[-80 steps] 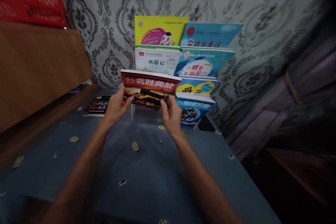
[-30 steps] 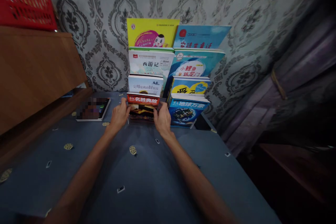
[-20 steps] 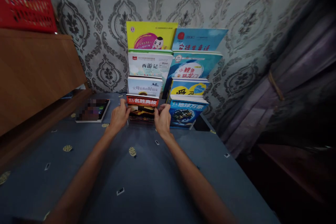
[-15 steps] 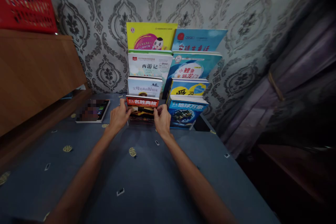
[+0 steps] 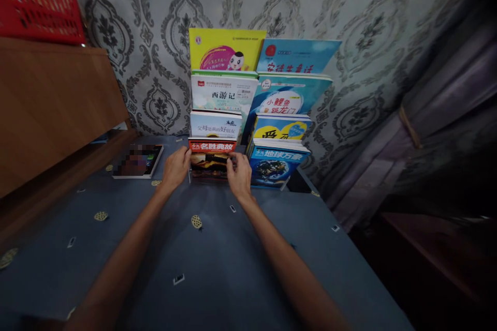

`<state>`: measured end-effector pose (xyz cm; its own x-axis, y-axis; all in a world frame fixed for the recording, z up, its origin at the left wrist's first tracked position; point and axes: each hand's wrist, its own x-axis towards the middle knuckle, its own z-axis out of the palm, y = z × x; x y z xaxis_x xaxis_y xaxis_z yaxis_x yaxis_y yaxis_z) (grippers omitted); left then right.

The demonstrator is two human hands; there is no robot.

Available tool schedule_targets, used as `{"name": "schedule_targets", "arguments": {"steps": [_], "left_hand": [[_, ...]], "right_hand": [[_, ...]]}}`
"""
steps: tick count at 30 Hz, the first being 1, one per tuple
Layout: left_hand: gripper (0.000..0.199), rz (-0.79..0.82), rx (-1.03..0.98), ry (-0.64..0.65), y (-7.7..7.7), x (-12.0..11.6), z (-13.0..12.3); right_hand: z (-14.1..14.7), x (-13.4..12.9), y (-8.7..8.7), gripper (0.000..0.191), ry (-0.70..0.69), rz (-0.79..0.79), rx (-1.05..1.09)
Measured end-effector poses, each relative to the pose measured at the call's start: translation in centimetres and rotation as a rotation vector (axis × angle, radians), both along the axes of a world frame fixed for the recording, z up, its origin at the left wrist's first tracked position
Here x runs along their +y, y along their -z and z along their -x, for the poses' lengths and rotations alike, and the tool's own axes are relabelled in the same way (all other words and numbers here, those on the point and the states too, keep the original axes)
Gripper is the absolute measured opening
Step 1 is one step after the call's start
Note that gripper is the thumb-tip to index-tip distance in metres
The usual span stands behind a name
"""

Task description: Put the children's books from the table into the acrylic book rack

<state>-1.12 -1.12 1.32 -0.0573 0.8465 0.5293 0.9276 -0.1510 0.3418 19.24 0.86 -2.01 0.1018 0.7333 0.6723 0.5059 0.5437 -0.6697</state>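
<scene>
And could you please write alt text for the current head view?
A person's left hand and right hand flank a red-topped book, frontmost in the left of two tiered columns of books. A blue Earth-covered book fronts the right column; another book lies flat on the blue surface.

Cloth's [image 5: 217, 248] far edge, left, front to back: red-topped book [image 5: 212, 159] "少儿 名胜典故", pale-blue book [image 5: 215, 126] "父母是我的好朋友", white book [image 5: 222, 94] "西游记". Right: globe book [image 5: 274, 168] "少儿 地球万象", teal book [image 5: 289, 95] "小鲤鱼跳龙门", blue book [image 5: 301, 57] "安徒生童话".
</scene>
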Motion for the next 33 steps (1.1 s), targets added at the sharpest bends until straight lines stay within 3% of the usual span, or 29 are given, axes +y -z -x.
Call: {"name": "schedule_targets", "arguments": {"steps": [11, 23, 33], "left_hand": [[0.034, 0.026, -0.15, 0.044, 0.4, 0.6, 0.2], [0.037, 0.026, -0.021, -0.028, -0.2, 0.0, 0.0], [0.041, -0.034, -0.041, 0.005, -1.2, -0.9, -0.6]], "right_hand": [[0.1, -0.1, -0.7, 0.015, -0.018, -0.028, 0.018], [0.1, -0.4, -1.1, 0.011, 0.005, 0.01, 0.029], [0.3, -1.3, -2.2, 0.019, 0.008, -0.007, 0.09]]}}
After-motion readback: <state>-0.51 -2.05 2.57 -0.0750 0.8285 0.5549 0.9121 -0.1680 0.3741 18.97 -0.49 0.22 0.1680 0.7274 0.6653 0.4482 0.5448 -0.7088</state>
